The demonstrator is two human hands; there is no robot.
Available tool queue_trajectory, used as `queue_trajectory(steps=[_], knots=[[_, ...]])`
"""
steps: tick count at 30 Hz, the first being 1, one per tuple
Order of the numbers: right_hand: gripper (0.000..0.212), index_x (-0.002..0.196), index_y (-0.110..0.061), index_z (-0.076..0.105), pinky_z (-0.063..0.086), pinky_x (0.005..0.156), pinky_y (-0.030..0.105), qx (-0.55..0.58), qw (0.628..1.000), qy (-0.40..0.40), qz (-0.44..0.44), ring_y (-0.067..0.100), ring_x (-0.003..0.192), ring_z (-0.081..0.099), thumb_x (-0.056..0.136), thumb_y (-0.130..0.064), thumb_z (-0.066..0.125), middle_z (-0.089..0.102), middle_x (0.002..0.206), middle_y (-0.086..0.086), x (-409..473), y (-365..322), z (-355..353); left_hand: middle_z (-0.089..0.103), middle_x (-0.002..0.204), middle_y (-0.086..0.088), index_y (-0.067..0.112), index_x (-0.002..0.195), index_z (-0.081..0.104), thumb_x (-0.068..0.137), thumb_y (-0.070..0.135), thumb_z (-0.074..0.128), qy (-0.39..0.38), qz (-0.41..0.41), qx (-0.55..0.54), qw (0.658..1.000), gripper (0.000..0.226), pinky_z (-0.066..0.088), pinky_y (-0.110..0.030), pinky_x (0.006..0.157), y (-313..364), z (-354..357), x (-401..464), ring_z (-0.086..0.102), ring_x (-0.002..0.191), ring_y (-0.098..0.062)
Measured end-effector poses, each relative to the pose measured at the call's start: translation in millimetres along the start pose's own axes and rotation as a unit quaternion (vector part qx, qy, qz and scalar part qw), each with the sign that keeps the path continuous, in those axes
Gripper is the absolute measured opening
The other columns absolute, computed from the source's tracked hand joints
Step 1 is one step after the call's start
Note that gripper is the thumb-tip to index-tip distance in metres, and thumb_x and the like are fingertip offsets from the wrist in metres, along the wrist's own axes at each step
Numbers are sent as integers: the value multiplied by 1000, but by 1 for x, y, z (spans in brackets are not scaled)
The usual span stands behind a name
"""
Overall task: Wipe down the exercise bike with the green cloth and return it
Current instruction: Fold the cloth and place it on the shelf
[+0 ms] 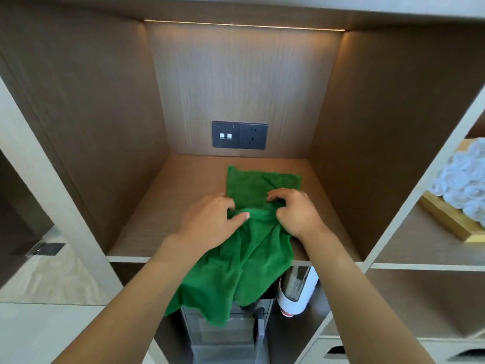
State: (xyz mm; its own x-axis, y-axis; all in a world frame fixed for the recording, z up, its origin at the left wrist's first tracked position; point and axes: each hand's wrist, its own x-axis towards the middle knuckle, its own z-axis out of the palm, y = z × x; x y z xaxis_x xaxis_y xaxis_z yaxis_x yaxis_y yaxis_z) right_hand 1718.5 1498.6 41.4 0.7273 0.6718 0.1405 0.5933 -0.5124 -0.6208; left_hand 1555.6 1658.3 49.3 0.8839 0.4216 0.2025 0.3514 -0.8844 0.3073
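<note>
Head view: wooden shelf (162, 206) cubby, dark wall sockets (239, 135) on back panel. Green cloth (252, 232) half on shelf, half hanging over front edge. Left hand (210, 222) and right hand (294, 211) both pinch its bunched middle. White rolled towels (464, 179) in right cubby.

A wood-lined shelf niche (183, 179), lit by a ceiling light strip (244, 24), has dark wall sockets (239, 135) on its back panel.

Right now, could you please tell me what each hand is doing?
Left hand: fingers curled, gripping the green cloth on the shelf.
Right hand: fingers curled, gripping the same cloth.
</note>
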Motion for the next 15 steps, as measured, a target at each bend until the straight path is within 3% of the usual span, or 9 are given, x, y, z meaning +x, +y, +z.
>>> queue_trajectory(steps=[2, 3, 5, 7, 8, 10, 12, 14, 15], knots=[[48, 119, -23, 78, 52, 105, 35, -31, 998, 56, 18, 28, 126, 64, 80, -5, 55, 74, 129, 2, -1, -1, 1, 59, 66, 3, 19, 65, 56, 98, 75, 41, 22, -38, 12, 999, 67, 35, -34, 53, 2, -2, 2, 60, 64, -22], [45, 120, -23, 77, 53, 103, 36, -31, 998, 60, 20, 29, 124, 64, 84, -9, 55, 75, 129, 3, -1, -4, 2, 61, 68, 2, 20, 68, 58, 99, 73, 40, 32, -43, 19, 998, 64, 34, -35, 54, 5, -3, 5, 62, 67, -25], [39, 128, -23, 73, 51, 104, 35, -23, 999, 35, 3, 29, 126, 63, 93, -19, 56, 72, 134, 4, -2, -9, 7, 71, 97, -1, 24, 99, 68, 101, 63, 50, 19, -44, 43, 998, 43, 46, -38, 69, 7, -4, 16, 68, 95, -30], [38, 134, -19, 69, 47, 108, 34, -25, 999, 4, -38, 27, 130, 60, 98, -21, 56, 67, 141, 4, -4, -12, 11, 66, 128, -7, 19, 132, 63, 99, 56, 59, -28, -65, 76, 995, 49, 50, -43, 95, 9, -5, 29, 60, 121, -34], [38, 135, -17, 68, 45, 110, 34, -26, 998, 3, -51, 27, 133, 58, 99, -18, 55, 64, 143, 4, -4, -11, 13, 64, 132, -9, 16, 134, 63, 99, 54, 61, -43, -78, 80, 993, 52, 49, -44, 101, 9, -6, 35, 57, 125, -35], [40, 139, -14, 64, 41, 115, 41, -51, 997, 29, -51, 28, 139, 50, 101, -15, 54, 56, 151, 5, -1, -7, 13, 68, 116, -10, 13, 113, 71, 98, 43, 66, -40, -94, 32, 994, 34, 54, -42, 88, 9, -7, 46, 64, 112, -33], [47, 149, -14, 54, 37, 118, 47, -97, 995, 31, -11, 30, 146, 41, 103, -22, 52, 43, 159, 6, 2, -4, 11, 62, 83, -6, 13, 75, 61, 92, 24, 69, -34, -109, -19, 993, 22, 46, -35, 57, 9, -4, 55, 63, 78, -27], [52, 157, -15, 45, 32, 122, 47, -132, 991, -1, 20, 31, 151, 35, 106, -30, 47, 35, 165, 7, 3, -3, 10, 54, 71, -4, 16, 64, 47, 88, 15, 69, -39, -117, -25, 992, 32, 35, -32, 48, 10, -3, 56, 56, 66, -25], [54, 158, -15, 42, 31, 123, 44, -133, 991, -12, 18, 30, 151, 34, 107, -31, 46, 34, 166, 8, 3, -3, 11, 58, 76, -6, 15, 67, 49, 87, 14, 70, -34, -123, -21, 992, 29, 40, -33, 51, 11, -6, 56, 59, 70, -27]])
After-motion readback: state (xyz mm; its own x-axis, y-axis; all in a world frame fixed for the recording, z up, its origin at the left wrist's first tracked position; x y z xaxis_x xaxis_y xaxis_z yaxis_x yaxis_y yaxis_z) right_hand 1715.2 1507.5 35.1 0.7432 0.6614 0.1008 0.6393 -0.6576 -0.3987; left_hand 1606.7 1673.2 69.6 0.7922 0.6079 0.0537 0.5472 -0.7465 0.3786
